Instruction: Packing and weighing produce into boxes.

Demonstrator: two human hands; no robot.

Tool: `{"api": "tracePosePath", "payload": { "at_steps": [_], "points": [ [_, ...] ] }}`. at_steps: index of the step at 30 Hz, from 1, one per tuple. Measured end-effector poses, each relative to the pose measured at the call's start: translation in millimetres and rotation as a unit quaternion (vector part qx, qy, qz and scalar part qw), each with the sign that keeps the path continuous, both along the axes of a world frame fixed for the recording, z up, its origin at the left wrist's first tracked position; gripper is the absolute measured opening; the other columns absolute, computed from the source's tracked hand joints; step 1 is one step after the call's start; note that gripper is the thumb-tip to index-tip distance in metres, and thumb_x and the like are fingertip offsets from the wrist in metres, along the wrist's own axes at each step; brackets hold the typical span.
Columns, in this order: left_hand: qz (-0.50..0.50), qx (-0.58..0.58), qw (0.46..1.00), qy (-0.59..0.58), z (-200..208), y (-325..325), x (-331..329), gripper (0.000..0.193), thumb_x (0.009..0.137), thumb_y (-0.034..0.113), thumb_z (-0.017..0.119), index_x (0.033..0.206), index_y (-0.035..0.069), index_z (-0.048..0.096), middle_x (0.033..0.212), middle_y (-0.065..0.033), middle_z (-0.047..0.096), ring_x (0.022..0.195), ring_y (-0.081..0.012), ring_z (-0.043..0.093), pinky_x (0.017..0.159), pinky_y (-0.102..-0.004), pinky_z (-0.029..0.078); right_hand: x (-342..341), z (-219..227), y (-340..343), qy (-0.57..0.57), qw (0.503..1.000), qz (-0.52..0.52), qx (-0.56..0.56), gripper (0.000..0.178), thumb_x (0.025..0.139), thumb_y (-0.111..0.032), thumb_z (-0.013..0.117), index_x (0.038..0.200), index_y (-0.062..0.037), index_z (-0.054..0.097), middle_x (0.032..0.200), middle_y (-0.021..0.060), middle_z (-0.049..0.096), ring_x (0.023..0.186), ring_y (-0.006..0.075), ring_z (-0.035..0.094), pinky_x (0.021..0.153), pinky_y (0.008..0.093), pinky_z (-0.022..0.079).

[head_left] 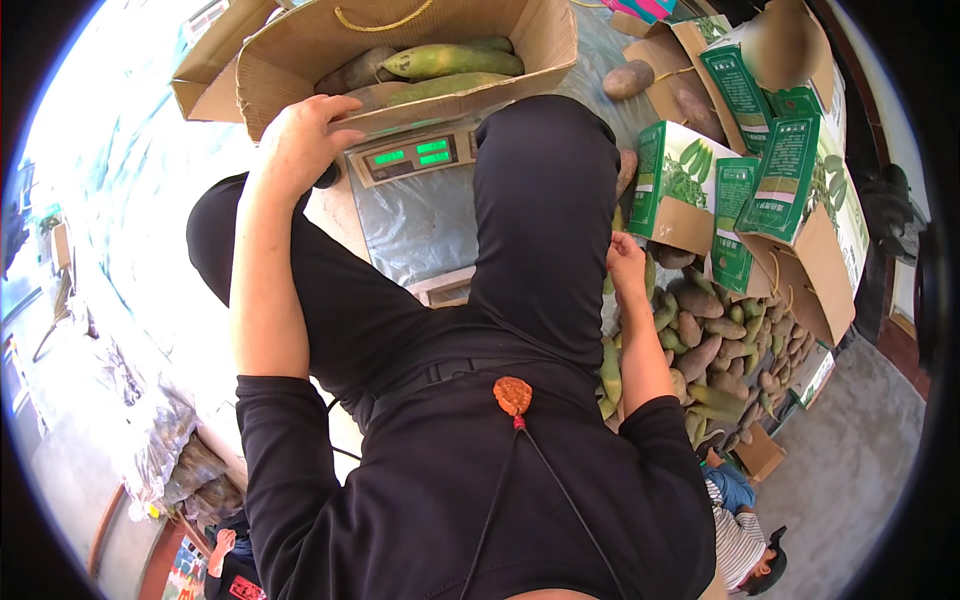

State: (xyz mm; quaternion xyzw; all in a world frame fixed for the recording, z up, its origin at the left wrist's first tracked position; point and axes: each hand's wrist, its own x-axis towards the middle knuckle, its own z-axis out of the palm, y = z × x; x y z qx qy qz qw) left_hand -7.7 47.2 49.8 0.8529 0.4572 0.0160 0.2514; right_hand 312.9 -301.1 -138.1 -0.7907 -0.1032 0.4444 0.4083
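Observation:
A cardboard box (420,112) holding several long green radishes (455,62) stands at the top, with a yellow rope handle. At its near left corner is my left hand (300,140), its fingers stretched over the rim and the thumb apart below. Below the box, a scale with a green digital display (412,155) shows between my knees. My right hand (627,265) is down beside my right thigh, at the edge of a pile of green and brownish radishes (715,335). Its fingers are curled and partly hidden by the leg; what they hold, if anything, cannot be seen.
Several green-and-white cartons (780,190) lie tilted on the right beside the pile. One loose brown radish (628,79) sits near an open carton. Clear plastic bags (165,440) are at the lower left. A person in a striped top (735,540) is at the lower right.

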Motion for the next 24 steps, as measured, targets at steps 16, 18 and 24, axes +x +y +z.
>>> {"api": "tracePosePath", "payload": {
  "at_steps": [16,18,24],
  "points": [
    [0.013,0.024,0.996,-0.08,8.2,4.7,-2.2,0.036,0.079,0.028,0.07,0.105,0.005,0.066,0.091,-0.0131,0.065,0.085,-0.0304,0.063,0.076,-0.0375,0.049,54.4,101.2,140.3,-0.052,0.988,0.077,0.12,0.026,0.087,-0.015,0.062,0.111,-0.0049,0.059,0.098,0.0023,0.066,0.086,0.0119,0.062,0.071,0.0253,0.046],
    [0.025,0.026,0.996,-0.086,9.4,5.8,-5.3,0.036,0.079,0.026,0.069,0.107,0.005,0.065,0.094,-0.0134,0.065,0.088,-0.0303,0.063,0.078,-0.0371,0.048,53.2,130.3,168.8,-0.067,0.982,0.098,0.146,0.027,0.087,-0.016,0.062,0.112,-0.0045,0.059,0.099,0.0025,0.066,0.087,0.0122,0.062,0.072,0.026,0.046],
    [0.091,0.055,0.976,-0.19,22.7,16.2,-26.9,0.039,0.082,0.015,0.067,0.12,0.008,0.059,0.115,-0.0139,0.06,0.11,-0.0272,0.056,0.093,-0.0352,0.043,44.8,193.9,252.7,-0.144,0.952,0.248,0.104,0.038,0.086,-0.029,0.063,0.117,-0.0069,0.058,0.104,0.0038,0.064,0.095,0.013,0.06,0.074,0.0273,0.045]
  ]
}}
